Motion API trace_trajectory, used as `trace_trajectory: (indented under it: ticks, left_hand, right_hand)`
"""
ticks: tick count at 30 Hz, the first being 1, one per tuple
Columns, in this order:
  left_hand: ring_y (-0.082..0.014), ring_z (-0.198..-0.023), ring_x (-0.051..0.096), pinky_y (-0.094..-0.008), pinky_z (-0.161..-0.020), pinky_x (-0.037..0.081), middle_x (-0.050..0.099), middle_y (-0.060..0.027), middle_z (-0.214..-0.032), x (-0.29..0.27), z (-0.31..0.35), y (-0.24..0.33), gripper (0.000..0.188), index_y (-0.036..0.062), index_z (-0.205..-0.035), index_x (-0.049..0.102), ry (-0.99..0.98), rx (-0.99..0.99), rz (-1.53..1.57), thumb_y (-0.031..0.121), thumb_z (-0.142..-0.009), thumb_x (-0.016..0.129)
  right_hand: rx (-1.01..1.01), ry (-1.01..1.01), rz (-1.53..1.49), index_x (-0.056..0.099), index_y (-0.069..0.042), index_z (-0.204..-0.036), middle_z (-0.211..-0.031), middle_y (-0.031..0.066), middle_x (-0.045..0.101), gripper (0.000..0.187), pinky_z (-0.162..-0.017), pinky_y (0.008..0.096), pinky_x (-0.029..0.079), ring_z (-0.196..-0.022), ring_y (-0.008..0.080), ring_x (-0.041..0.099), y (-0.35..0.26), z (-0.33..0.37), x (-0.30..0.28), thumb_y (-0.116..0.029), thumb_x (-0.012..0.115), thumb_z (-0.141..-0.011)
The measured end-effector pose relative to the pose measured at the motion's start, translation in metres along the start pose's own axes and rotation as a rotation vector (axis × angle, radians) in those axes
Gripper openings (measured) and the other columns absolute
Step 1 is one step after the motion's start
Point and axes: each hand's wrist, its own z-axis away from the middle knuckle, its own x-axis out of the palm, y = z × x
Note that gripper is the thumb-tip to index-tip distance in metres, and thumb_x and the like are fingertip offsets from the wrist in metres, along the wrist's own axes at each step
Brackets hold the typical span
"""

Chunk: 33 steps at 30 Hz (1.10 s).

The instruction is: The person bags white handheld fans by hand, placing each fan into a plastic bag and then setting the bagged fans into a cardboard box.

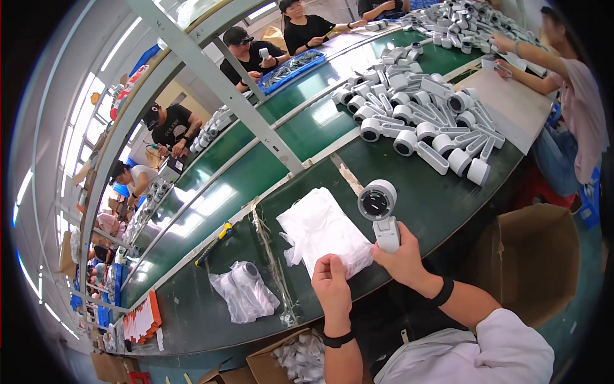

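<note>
My right hand (403, 259) grips a white handheld fan (385, 233) by its handle. The fan's round head points up, its dark grille facing me. My left hand (331, 288) has its fingers curled together at the near edge of a stack of clear plastic bags (320, 227). Whatever is between those fingertips is hidden. To the left of the stack lies a bagged fan (246, 291) in clear plastic on the dark green table (198, 320).
A big heap of white fans (422, 115) covers the far right of the table. A yellow-handled cutter (214, 243) and orange-white boxes (144, 319) lie left. Open cartons (531, 262) stand right and below. A metal frame post (224, 89) rises ahead; co-workers sit beyond and right.
</note>
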Motion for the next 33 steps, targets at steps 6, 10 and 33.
trace_trajectory:
  ticks: [6,10,33]
  left_hand:
    - [-0.0034,-0.062,0.049,-0.0183,-0.054,0.036,0.058,0.0023,-0.074,0.011,0.0,0.009,0.016,-0.0007,-0.095,0.065,0.006,0.078,-0.249,0.015,-0.094,0.064]
    - [-0.0035,-0.057,0.046,-0.0185,-0.053,0.035,0.057,0.0033,-0.068,0.014,-0.005,0.014,0.017,-0.0024,-0.092,0.066,0.016,0.058,-0.22,0.014,-0.094,0.064]
    - [-0.0154,-0.061,0.055,-0.0258,-0.054,0.044,0.057,-0.0081,-0.087,0.034,0.023,0.011,0.012,0.0014,-0.092,0.071,-0.283,0.696,-0.867,0.004,-0.081,0.074]
  right_hand:
    - [-0.06,-0.048,0.118,0.055,-0.003,-0.106,-0.086,0.0025,0.061,0.034,-0.064,0.0263,0.049,-0.072,0.0083,0.057,-0.019,0.007,-0.018,-0.009,0.073,-0.078]
    - [0.161,-0.482,-0.057,0.055,-0.003,-0.111,-0.083,0.0028,0.063,0.032,-0.059,0.0269,0.05,-0.064,0.0108,0.059,-0.037,0.012,-0.069,-0.01,0.071,-0.083]
    - [0.263,-0.453,-0.149,0.032,-0.008,-0.15,-0.096,0.0089,0.062,0.063,-0.063,0.0264,0.051,-0.068,0.0112,0.059,-0.014,0.006,-0.026,-0.014,0.055,-0.092]
